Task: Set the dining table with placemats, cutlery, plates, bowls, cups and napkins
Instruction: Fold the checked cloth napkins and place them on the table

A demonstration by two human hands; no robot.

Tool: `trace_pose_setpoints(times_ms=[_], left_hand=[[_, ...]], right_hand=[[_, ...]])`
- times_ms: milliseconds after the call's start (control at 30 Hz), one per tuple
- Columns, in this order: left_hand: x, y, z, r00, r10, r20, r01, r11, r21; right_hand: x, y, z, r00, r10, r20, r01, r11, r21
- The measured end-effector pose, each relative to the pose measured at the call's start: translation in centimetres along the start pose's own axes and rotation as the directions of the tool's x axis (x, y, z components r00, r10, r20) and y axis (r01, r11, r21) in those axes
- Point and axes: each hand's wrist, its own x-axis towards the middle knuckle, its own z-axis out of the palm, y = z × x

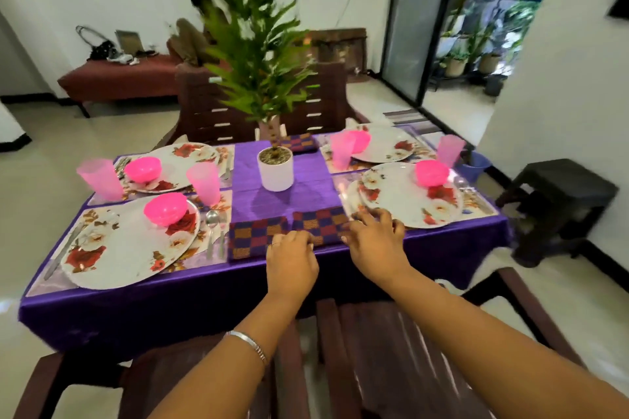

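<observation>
Two folded checked napkins lie side by side at the near edge of the purple-clothed table [272,286]. My left hand [292,260] curls its fingers on the near left corner of the right napkin [323,218], beside the left napkin [250,235]. My right hand [374,240] rests spread fingers on that napkin's right end, touching the near right plate [405,201]. Floral plates with pink bowls [165,209] sit on all the placemats. A spoon [212,218] and a knife [64,250] flank the near left plate [126,250]. Pink cups [204,182] stand by the plates.
A white pot with a tall green plant [275,168] stands mid-table, with a third checked napkin [299,143] behind it. Dark wooden chairs [374,350] are pushed in right below my arms, and others stand at the far side. A dark stool [561,204] is at the right.
</observation>
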Motion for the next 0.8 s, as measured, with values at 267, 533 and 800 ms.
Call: trace_pose_setpoints(times_ms=[267, 533, 800], left_hand=[[-14.0, 25.2, 0.7, 0.974, 0.120, -0.193, -0.200, 0.857, -0.474], [-26.2, 44.6, 4.3, 0.995, 0.045, -0.091, -0.097, 0.680, -0.727], [-23.9, 54.5, 12.1, 0.995, -0.099, 0.002, 0.058, 0.568, -0.821]], right_hand=[[-19.3, 15.6, -15.9, 0.960, 0.117, -0.256, -0.100, 0.992, 0.076], [-34.7, 30.6, -25.3, 0.899, 0.302, -0.318, -0.255, 0.950, 0.180], [-35.4, 42.6, -26.1, 0.888, 0.352, -0.297, -0.274, 0.922, 0.273]])
